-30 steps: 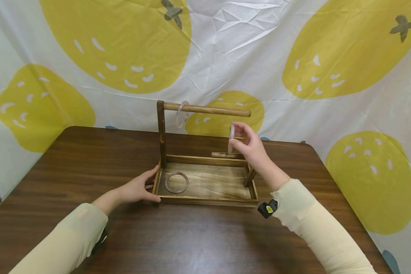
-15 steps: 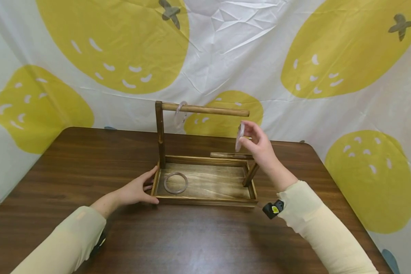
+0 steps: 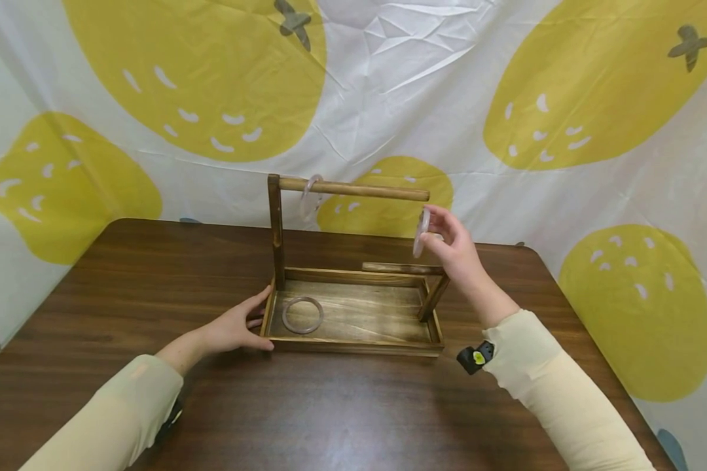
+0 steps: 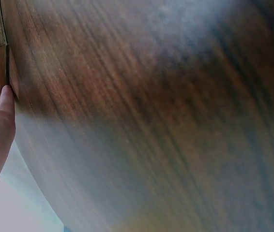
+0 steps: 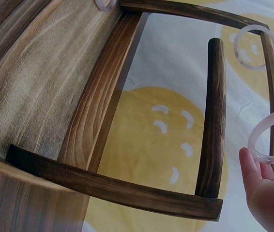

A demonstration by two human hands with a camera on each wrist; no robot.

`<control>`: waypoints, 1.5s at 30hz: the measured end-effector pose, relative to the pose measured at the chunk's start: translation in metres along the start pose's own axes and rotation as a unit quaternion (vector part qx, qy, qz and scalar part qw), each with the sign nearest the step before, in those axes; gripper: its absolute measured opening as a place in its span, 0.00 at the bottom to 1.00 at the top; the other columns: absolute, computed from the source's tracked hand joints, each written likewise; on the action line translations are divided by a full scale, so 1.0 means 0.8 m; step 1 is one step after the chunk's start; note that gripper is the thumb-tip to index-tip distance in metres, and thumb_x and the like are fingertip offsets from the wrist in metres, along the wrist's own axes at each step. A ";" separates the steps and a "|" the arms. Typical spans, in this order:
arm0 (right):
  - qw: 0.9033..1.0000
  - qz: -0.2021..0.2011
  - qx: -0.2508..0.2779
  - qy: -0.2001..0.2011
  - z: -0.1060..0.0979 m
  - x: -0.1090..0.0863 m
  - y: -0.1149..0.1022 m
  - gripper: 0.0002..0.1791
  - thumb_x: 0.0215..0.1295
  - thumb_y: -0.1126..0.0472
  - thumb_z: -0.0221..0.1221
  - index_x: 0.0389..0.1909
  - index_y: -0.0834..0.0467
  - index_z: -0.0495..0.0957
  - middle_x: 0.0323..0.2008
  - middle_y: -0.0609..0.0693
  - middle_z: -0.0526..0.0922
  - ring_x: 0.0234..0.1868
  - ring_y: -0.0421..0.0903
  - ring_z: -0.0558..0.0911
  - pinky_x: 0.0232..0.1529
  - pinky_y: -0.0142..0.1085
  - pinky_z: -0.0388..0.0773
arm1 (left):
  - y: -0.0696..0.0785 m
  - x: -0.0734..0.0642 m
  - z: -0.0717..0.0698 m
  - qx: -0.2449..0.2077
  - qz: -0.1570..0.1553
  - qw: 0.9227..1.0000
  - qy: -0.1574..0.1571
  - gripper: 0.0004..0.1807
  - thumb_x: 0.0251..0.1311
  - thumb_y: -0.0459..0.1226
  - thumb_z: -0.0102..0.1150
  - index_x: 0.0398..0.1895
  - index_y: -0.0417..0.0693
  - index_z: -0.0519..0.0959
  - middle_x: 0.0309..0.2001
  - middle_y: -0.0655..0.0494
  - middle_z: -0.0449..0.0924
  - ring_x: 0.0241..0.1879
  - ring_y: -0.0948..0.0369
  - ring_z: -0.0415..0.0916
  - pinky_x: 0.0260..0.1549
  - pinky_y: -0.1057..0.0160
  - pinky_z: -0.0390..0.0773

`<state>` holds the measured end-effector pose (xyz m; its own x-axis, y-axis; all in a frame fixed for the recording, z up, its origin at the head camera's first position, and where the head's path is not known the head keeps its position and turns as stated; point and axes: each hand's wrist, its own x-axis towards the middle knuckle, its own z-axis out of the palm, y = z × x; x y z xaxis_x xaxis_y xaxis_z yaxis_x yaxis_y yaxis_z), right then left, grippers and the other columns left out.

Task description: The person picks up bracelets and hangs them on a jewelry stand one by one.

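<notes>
A wooden jewelry rack (image 3: 353, 188) with a tray base stands on the table, an upper bar and a lower bar (image 3: 402, 268) rising over it. My left hand (image 3: 230, 326) holds the tray's left end, thumb at the front corner and fingers along the side. Just past the free end of the upper bar, my right hand (image 3: 458, 252) pinches a pale translucent bangle (image 3: 418, 243) between thumb and fingers. In the right wrist view this bangle (image 5: 253, 137) overlaps the upper bar's tip. Another bangle (image 3: 304, 190) hangs near that bar's left end. A third bangle (image 3: 303, 331) lies flat inside the tray.
The dark wood table (image 3: 342, 412) extends around the rack. Behind it hangs a white cloth (image 3: 389, 118) printed with large yellow fruit. The lower bar's free end points left, and its post (image 3: 433, 299) rises at the tray's right end.
My right hand has moved right with its bangle, from below the upper bar to beyond its tip, uncovering more of the lower bar. The left hand stays at the tray's end.
</notes>
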<state>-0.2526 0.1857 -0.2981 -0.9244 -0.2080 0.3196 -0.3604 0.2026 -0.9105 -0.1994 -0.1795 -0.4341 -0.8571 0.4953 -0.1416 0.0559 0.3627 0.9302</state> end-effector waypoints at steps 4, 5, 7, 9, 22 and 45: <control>1.000 0.004 0.005 0.007 -0.003 0.001 0.000 0.29 0.60 0.73 0.49 0.63 0.73 0.58 0.45 0.43 0.69 0.45 0.33 0.71 0.47 0.20 0.70 | -0.001 0.000 0.000 -0.002 -0.001 1.000 -0.001 0.62 0.47 0.36 0.71 0.73 0.39 0.32 0.72 0.31 0.32 0.66 0.33 0.51 0.61 0.46 0.69; 1.000 0.007 0.005 0.009 -0.004 0.001 0.000 0.29 0.60 0.73 0.49 0.64 0.73 0.58 0.45 0.42 0.69 0.45 0.33 0.71 0.47 0.20 0.70 | -0.002 0.001 0.000 -0.002 -0.001 1.000 -0.001 0.62 0.47 0.36 0.71 0.73 0.39 0.32 0.72 0.31 0.32 0.66 0.33 0.51 0.61 0.46 0.69; 1.000 0.012 0.002 0.010 -0.007 0.002 0.000 0.29 0.61 0.72 0.48 0.64 0.73 0.57 0.45 0.42 0.69 0.45 0.33 0.71 0.47 0.20 0.70 | -0.002 0.001 0.001 -0.003 -0.003 1.000 -0.001 0.62 0.47 0.36 0.71 0.73 0.39 0.32 0.72 0.31 0.32 0.66 0.33 0.51 0.61 0.46 0.69; 1.000 0.017 -0.002 0.011 -0.009 0.003 -0.001 0.29 0.62 0.71 0.48 0.65 0.72 0.57 0.47 0.45 0.69 0.46 0.32 0.70 0.47 0.20 0.71 | -0.003 0.002 0.001 -0.003 -0.003 1.000 -0.001 0.62 0.47 0.36 0.71 0.73 0.39 0.32 0.72 0.31 0.32 0.66 0.33 0.51 0.60 0.46 0.69; 0.999 0.033 -0.019 0.029 -0.015 0.017 -0.001 0.29 0.62 0.71 0.48 0.65 0.70 0.58 0.50 0.48 0.67 0.46 0.32 0.68 0.49 0.20 0.68 | -0.002 -0.003 -0.001 0.005 -0.001 1.000 0.003 0.62 0.47 0.36 0.71 0.73 0.39 0.33 0.72 0.31 0.31 0.66 0.33 0.51 0.60 0.46 0.70; 0.998 0.028 -0.049 0.029 -0.029 0.034 0.000 0.31 0.63 0.62 0.51 0.67 0.65 0.58 0.53 0.53 0.67 0.53 0.40 0.69 0.61 0.37 0.67 | -0.005 0.003 -0.002 0.011 0.005 1.000 -0.003 0.62 0.47 0.37 0.71 0.73 0.39 0.33 0.72 0.31 0.32 0.66 0.33 0.52 0.60 0.46 0.69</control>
<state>-0.2803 0.2025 -0.2830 -0.9479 -0.1380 0.2873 -0.3166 0.3047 -0.8983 -0.2028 -0.1812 -0.4379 -0.8533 0.5037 -0.1347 0.0753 0.3747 0.9241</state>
